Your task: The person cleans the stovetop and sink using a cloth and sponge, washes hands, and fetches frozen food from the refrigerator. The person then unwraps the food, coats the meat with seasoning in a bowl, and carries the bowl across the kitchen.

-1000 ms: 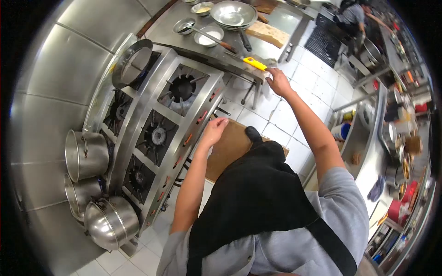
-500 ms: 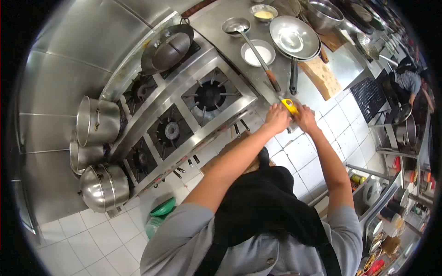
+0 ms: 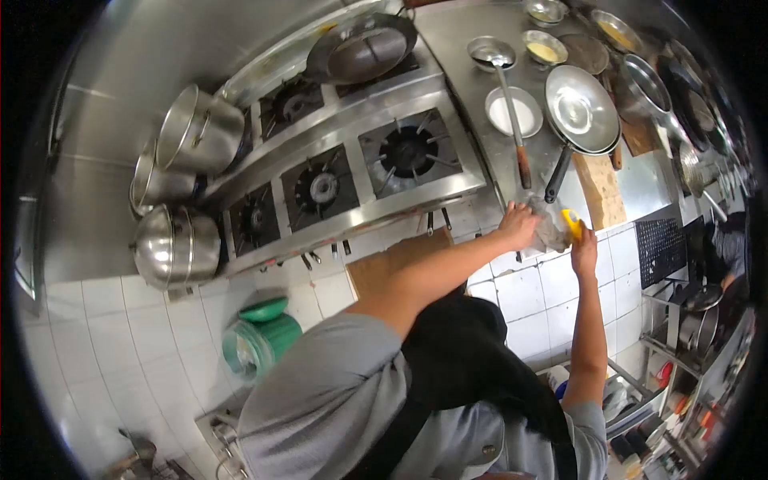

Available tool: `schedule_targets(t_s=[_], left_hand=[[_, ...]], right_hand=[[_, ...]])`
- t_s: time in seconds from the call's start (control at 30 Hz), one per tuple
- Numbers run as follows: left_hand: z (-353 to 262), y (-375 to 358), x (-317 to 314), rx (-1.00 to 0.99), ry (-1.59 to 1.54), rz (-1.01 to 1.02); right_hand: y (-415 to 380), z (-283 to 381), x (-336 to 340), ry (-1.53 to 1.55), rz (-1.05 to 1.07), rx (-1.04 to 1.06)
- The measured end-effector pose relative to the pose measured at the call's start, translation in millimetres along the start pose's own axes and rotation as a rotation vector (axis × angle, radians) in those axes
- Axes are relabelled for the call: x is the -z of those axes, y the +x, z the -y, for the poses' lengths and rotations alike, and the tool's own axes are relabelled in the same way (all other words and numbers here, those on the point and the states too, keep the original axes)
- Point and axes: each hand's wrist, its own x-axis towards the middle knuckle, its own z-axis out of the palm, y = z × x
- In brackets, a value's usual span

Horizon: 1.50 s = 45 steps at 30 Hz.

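Yellow-handled tool [image 3: 570, 223], now joined by a grey cloth [image 3: 549, 230], is gripped by right-hand fingers [image 3: 584, 254] at the worktop [image 3: 480, 96] edge, left hand [image 3: 520, 226] newly clutching the cloth.

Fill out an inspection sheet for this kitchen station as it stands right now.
Surface: stainless steel counter beside a steel gas range with black burners.
Job's things: yellow-handled tool and a crumpled grey cloth or bag, at the counter's edge; which it is cannot be told.
Clutter: silver frying pan, white bowl of pale powder, wooden-handled ladle, wooden cutting board, dark wok, three steel stockpots.
Grippers: left hand on the grey material; right hand around the yellow handle.
Cables: nothing seen.
Surroundings: white tiled floor, green bucket, shelving with cookware at right.
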Motion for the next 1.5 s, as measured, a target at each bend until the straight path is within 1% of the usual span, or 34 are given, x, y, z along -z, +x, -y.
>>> schedule_targets(t_s=[0.03, 0.07, 0.13, 0.17, 0.2, 0.27, 0.3, 0.33, 0.37, 0.4, 0.47, 0.5, 0.53, 0.6, 0.63, 0.67, 0.73, 0.8, 0.87, 0.93, 1.0, 1.03, 1.07, 1.13, 1.2, 1.27, 1.33, 1.4, 1.47, 1.5], left_hand=[[-7.9, -3.8, 20.8, 0.047, -0.126, 0.029], [-7.4, -11.0, 30.9, 0.058, -0.145, 0.03], [-1.3, -30.6, 50.8, 0.023, -0.516, -0.156], [1.9, -43.6, 67.5, 0.083, -0.575, -0.142], [5.7, -60.2, 84.6, 0.149, -0.632, -0.133], [17.8, -94.1, 113.0, 0.238, -0.783, -0.129], [27.4, -110.7, 119.3, 0.256, -0.784, -0.152], [36.3, -128.5, 121.9, 0.296, -0.836, -0.208], [41.8, -144.1, 122.4, 0.335, -0.89, -0.262], [45.4, -156.2, 122.6, 0.348, -0.896, -0.273], [49.8, -173.5, 121.9, 0.319, -0.861, -0.336], [48.5, -179.2, 125.6, 0.346, -0.888, -0.261], [49.8, -184.4, 123.1, 0.354, -0.895, -0.28], [53.2, -196.5, 114.7, 0.297, -0.877, -0.259], [57.5, -205.5, 114.5, 0.295, -0.978, -0.3], [69.1, -215.0, 109.6, 0.299, -1.201, -0.336], [90.8, -246.8, 124.9, 0.376, -1.273, -0.376], [120.7, -297.9, 136.2, 0.526, -1.043, -0.33], [155.9, -364.3, 124.4, 0.705, -0.918, -0.277], [182.4, -440.1, 111.7, 0.9, -0.71, -0.21], [197.8, -521.4, 103.3, 1.102, -0.559, -0.035], [204.4, -567.2, 93.3, 1.132, -0.488, 0.001], [207.3, -613.9, 81.9, 1.164, -0.419, 0.037], [197.4, -699.8, 65.2, 1.177, -0.406, -0.091], [177.6, -766.5, 45.1, 1.542, -0.878, -0.348], [148.8, -815.7, 34.9, 1.762, -1.079, -0.493], [113.1, -857.2, 5.2, 1.808, -1.069, -0.499], [80.5, -870.0, -15.0, 1.916, -1.283, -0.64], [54.0, -862.4, -30.2, 1.978, -1.436, -0.767], [39.1, -865.5, -46.5, 1.872, -1.667, -0.903]], right_hand=[[0.1, -5.1, 1.8, -0.039, 0.008, -0.007], [0.0, -8.2, 2.5, -0.051, 0.026, -0.004], [-4.1, -10.9, 2.9, -0.07, 0.011, 0.019], [-6.5, -10.2, 1.3, -0.084, -0.08, 0.094], [-10.4, -6.7, 4.2, -0.089, -0.07, 0.106], [-19.5, 15.3, 18.5, -0.036, -0.194, 0.07], [-27.1, 29.6, 26.2, 0.07, -0.139, -0.02], [-35.3, 56.5, 36.8, 0.318, -0.004, -0.191], [-45.8, 71.4, 31.4, 0.608, 0.116, -0.198], [-55.3, 88.0, 25.4, 0.895, 0.236, -0.209], [-68.7, 173.9, 22.5, 1.153, 0.413, -0.277], [-76.3, 203.3, 5.6, 1.205, 0.458, -0.212], [-80.3, 221.0, -17.6, 1.259, 0.506, -0.145], [-75.7, 237.2, -62.0, 1.215, 0.665, -0.135], [-70.4, 249.6, -68.5, 1.17, 0.672, -0.231], [-63.3, 263.1, -77.2, 1.28, 0.637, -0.244], [-35.5, 245.2, -113.3, 1.047, 0.568, -0.054], [1.3, 244.7, -120.9, 0.817, 0.48, 0.037], [37.2, 240.3, -136.0, 0.556, 0.407, 0.078], [56.7, 252.7, -149.3, 0.219, 0.131, 0.342], [67.1, 242.5, -198.5, 0.017, -0.004, 0.446], [61.8, 253.3, -219.0, -0.015, 0.024, 0.411], [47.5, 272.7, -237.3, -0.004, 0.04, 0.425], [8.4, 316.9, -272.5, -0.064, -0.057, 0.373], [-37.1, 345.3, -329.1, 0.0, -0.211, 0.548], [-81.2, 421.7, -340.4, 0.112, 0.042, 0.55], [-116.4, 493.5, -359.0, 0.176, 0.202, 0.594], [-149.8, 567.6, -379.7, 0.173, 0.266, 0.708], [-180.0, 624.8, -406.8, 0.208, 0.314, 0.884], [-194.4, 656.1, -425.2, 0.324, 0.416, 0.88]])
